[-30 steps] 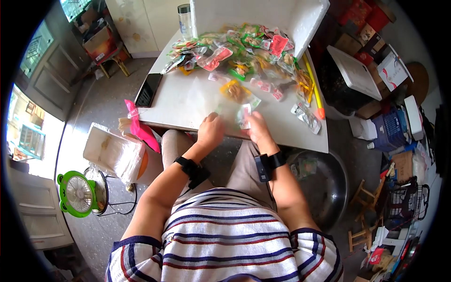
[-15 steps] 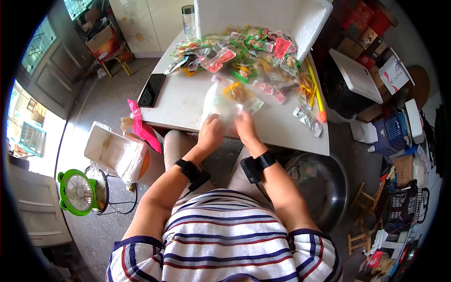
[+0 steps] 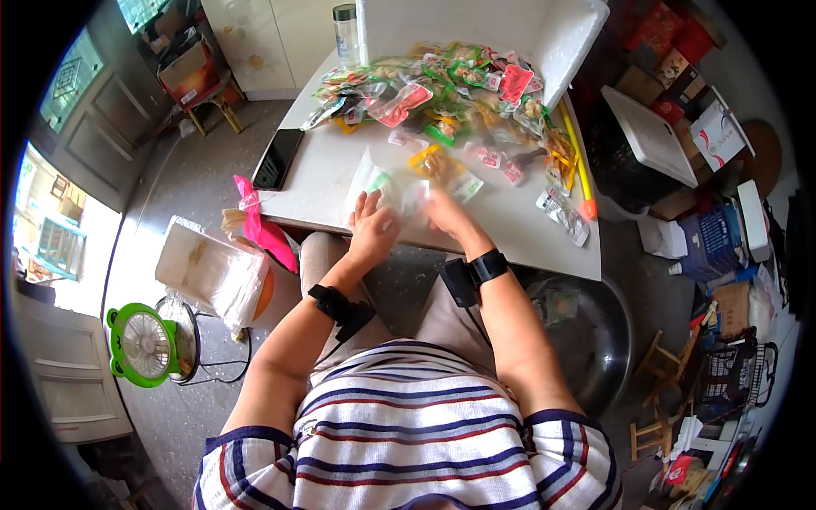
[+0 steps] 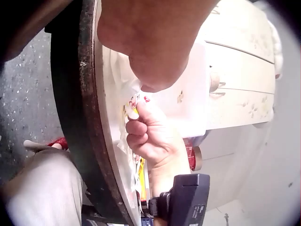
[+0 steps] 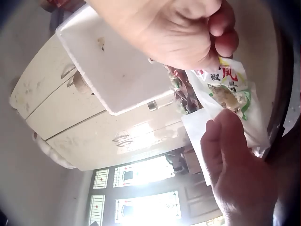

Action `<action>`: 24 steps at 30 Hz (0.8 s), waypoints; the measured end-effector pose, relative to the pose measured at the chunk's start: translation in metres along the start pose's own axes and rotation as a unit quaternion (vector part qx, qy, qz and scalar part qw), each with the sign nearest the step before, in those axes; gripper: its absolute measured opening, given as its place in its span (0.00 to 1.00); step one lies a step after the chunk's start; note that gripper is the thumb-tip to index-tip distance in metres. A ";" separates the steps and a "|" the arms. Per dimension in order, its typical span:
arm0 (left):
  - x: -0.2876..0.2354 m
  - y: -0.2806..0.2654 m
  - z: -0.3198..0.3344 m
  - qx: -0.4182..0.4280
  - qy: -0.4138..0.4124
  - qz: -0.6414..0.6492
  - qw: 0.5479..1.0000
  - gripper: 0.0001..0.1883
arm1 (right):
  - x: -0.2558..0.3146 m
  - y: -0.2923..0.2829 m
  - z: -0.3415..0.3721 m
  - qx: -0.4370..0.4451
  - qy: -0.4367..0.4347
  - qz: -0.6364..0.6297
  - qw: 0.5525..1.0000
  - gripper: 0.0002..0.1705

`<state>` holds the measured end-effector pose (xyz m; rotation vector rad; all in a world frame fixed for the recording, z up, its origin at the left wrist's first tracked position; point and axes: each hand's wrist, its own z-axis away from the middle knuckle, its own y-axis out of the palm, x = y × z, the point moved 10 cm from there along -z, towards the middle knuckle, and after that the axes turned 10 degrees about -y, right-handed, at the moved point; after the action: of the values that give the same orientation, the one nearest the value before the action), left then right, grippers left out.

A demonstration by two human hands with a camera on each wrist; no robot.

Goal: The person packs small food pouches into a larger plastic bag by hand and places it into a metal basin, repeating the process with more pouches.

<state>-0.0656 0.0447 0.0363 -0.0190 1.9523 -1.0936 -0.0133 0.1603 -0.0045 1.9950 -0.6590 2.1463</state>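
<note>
A pale plastic bag (image 3: pixel 365 181) is between the two hands at the table's front edge. In the right wrist view the bag (image 5: pixel 251 122) shows red and black characters and a picture edged in green. My left hand (image 3: pixel 374 231) pinches its lower side between thumb and fingers, seen also as the left hand (image 5: pixel 240 174). The right hand (image 3: pixel 450 214) grips the upper printed end; in the left wrist view that right hand (image 4: pixel 155 136) has its fingers curled on it. Just beyond lies a yellow-edged packet (image 3: pixel 432 163).
Many colourful packets (image 3: pixel 442 85) are heaped at the back of the table (image 3: pixel 319 191), before a white foam box (image 3: pixel 459 25). A phone (image 3: pixel 279 159) lies at left, a yellow stick (image 3: pixel 578 157) and silver packet (image 3: pixel 561 217) at right. A metal basin (image 3: pixel 595 348) stands below.
The left hand has shifted slightly left and its fingers look more spread. The right hand has moved slightly farther over the table. More of the pale bag shows beyond the left hand.
</note>
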 end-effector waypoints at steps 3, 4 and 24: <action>0.002 -0.001 -0.002 -0.012 0.023 0.026 0.999 0.07 | 0.003 0.010 0.005 0.027 0.050 -0.116 0.992 0.11; 0.002 -0.001 -0.003 -0.003 0.036 0.022 0.999 0.07 | 0.000 0.016 0.007 0.043 0.075 -0.163 0.983 0.10; -0.002 0.004 -0.005 0.021 0.069 -0.018 0.997 0.08 | 0.006 0.009 -0.021 -0.098 -0.027 -0.104 0.989 0.07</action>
<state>-0.0659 0.0510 0.0364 0.0463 2.0583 -1.1871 -0.0370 0.1594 -0.0016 1.9298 -0.6124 1.8394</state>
